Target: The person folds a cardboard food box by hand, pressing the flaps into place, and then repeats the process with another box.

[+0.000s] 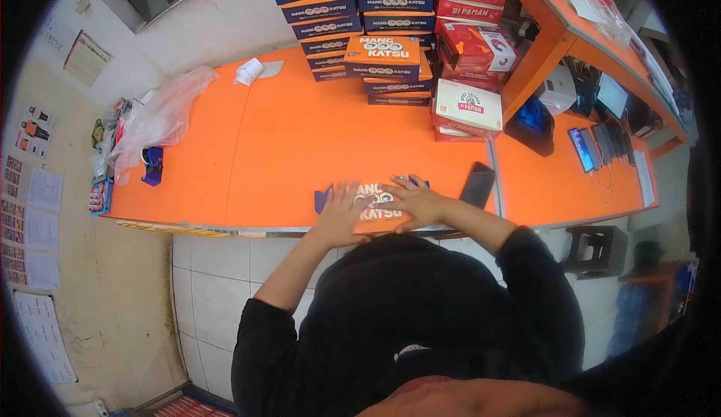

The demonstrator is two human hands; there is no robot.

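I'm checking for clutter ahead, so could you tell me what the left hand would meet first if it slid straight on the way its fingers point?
Past the flat box under the left hand lies bare counter, then probably the box stacks; depth is unclear.

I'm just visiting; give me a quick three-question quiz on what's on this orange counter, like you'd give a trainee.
1. True or false: both hands press on the flat Mang Katsu box.
2. What lies just right of that box? A) black phone B) scissors C) cup
3. Which colour is the tape dispenser at the counter's left end?

Key:
1. True: left hand and right hand lie flat on it.
2. A, the black phone.
3. Blue, the tape dispenser on the orange counter.
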